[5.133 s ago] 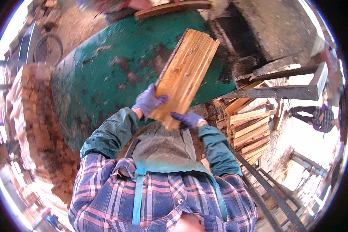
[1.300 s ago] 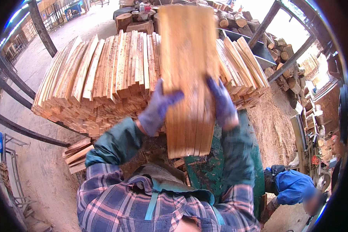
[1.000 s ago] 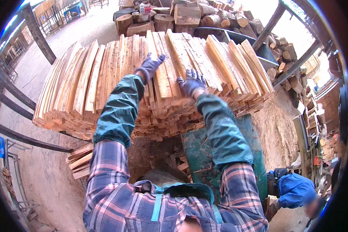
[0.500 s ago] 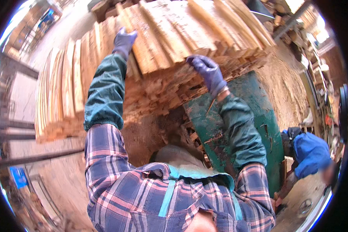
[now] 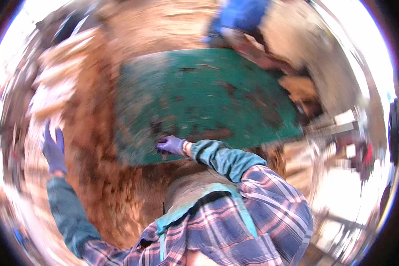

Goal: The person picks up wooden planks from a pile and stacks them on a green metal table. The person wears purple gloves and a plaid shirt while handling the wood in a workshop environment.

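Observation:
My left hand (image 5: 54, 148), in a purple glove, reaches out with its fingers apart at the stack of wooden boards (image 5: 53, 104) on the left. It holds nothing, and blur hides whether it touches the wood. My right hand (image 5: 170, 145), gloved alike, is bent in front of my body over the near edge of a green table top (image 5: 186, 95). Its fingers are curled together; what they hold, if anything, I cannot make out. Dark smears and wood splinters lie on the green surface.
A person in blue (image 5: 241, 17) bends at the far side of the green table. Behind it the ground (image 5: 159, 22) is covered in wood-coloured litter. More sawn wood (image 5: 297, 164) lies to the right, blurred.
My view has swung right, so the board stack now stands at the left and the green table ahead. My right hand has left the stack's edge and moved over the table; my left stays by the boards.

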`<state>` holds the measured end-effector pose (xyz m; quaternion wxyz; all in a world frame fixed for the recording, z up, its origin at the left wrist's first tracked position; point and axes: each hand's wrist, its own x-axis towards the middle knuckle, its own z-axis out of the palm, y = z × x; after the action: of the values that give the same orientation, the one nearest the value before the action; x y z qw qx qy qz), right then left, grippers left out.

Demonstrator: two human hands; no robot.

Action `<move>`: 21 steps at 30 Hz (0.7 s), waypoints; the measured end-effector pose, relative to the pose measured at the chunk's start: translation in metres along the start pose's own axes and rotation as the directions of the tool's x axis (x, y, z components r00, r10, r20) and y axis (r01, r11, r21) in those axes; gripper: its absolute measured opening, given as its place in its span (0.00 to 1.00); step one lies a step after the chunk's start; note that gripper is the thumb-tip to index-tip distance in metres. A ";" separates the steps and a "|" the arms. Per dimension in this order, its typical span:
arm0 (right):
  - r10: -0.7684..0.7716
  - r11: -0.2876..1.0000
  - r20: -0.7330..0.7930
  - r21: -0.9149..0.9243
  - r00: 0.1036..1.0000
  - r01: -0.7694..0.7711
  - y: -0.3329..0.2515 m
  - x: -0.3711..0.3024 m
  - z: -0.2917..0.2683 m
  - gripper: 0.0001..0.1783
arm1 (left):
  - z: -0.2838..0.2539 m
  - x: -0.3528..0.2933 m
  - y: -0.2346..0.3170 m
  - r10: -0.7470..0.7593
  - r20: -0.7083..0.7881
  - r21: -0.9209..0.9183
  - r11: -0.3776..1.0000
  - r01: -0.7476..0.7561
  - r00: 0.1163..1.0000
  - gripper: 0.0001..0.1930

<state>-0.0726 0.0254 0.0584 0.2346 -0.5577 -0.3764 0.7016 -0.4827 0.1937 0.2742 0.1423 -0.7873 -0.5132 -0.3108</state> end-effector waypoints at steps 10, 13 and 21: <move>0.289 0.072 -0.661 0.736 0.693 0.673 0.193 -0.266 -0.334 0.38 | 0.239 -0.108 0.485 0.543 0.683 -0.716 0.632 0.297 0.489 0.26; 0.421 0.097 -0.733 0.622 0.535 0.777 0.254 -0.337 -0.427 0.45 | 0.242 -0.148 0.589 0.554 0.682 -0.691 0.702 0.172 0.477 0.30; 0.415 0.892 -0.906 0.386 -0.086 0.235 0.328 -0.445 -0.694 0.49 | 0.225 -0.170 0.676 0.339 0.784 -0.340 0.935 -0.097 0.521 0.31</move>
<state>0.7421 -0.3218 0.0027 0.5002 -0.8453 0.1264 0.1392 0.1533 -0.0992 0.0586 -0.1814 -0.9091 -0.3707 0.0566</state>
